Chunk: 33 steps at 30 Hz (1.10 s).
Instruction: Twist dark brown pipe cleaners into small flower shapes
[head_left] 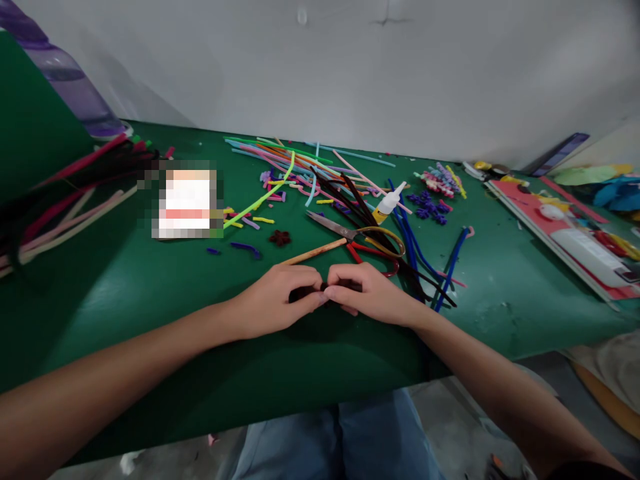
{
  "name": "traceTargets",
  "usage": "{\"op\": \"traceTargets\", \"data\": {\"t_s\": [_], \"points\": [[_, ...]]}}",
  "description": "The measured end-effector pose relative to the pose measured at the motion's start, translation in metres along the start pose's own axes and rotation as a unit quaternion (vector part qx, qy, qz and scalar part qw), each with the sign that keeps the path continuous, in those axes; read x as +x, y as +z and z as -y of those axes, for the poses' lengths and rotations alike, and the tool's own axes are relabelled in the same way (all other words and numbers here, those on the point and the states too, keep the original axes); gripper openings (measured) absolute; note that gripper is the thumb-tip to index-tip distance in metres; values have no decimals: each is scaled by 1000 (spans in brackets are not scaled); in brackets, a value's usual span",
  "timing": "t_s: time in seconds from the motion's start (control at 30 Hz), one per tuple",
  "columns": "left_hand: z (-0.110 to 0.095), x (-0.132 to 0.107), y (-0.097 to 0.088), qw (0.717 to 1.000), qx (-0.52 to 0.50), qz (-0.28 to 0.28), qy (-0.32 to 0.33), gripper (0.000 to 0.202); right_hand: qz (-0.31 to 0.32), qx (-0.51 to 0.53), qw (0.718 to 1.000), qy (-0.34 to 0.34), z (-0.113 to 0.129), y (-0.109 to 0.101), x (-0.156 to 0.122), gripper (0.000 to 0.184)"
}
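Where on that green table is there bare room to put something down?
Bare green lies left of the left hand, below the blurred card. More lies right of the right hand, before the red board. Behind the hands, scissors, glue and pipe cleaners crowd it.

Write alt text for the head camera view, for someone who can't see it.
Two bare hands, left hand and right hand, pinch a small dark pipe cleaner piece together on a green table. Behind them lie scissors, a glue bottle and scattered pipe cleaners.
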<state>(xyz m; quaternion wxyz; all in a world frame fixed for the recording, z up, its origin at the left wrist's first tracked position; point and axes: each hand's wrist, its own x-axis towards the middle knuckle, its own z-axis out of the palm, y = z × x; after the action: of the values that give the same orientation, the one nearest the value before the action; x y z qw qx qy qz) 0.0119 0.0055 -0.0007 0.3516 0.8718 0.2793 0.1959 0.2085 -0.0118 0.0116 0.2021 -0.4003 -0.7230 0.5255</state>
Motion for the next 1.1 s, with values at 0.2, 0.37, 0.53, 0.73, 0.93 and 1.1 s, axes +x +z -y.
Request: {"op": "traceTargets", "data": {"t_s": [0.2, 0.37, 0.53, 0.73, 0.93, 1.1], "points": [[-1, 0, -1, 1000, 5, -3, 6, 27, 1, -4, 1000, -1, 0, 0, 0, 20], [-1, 0, -1, 1000, 8, -1, 6, 27, 2, -7, 1000, -1, -1, 0, 0, 20], [-1, 0, -1, 1000, 8, 1, 8, 27, 3, -7, 1000, -4, -1, 0, 0, 19], [-1, 0, 0, 1000, 9, 4, 6, 27, 5, -12, 1000, -3, 0, 0, 0, 20], [-1, -1, -1, 1000, 7, 3, 9, 26, 4, -16, 1000, -6, 0, -1, 1, 20], [-1, 0, -1, 1000, 10, 2, 8, 26, 6, -15, 1000, -6, 0, -1, 0, 20]]}}
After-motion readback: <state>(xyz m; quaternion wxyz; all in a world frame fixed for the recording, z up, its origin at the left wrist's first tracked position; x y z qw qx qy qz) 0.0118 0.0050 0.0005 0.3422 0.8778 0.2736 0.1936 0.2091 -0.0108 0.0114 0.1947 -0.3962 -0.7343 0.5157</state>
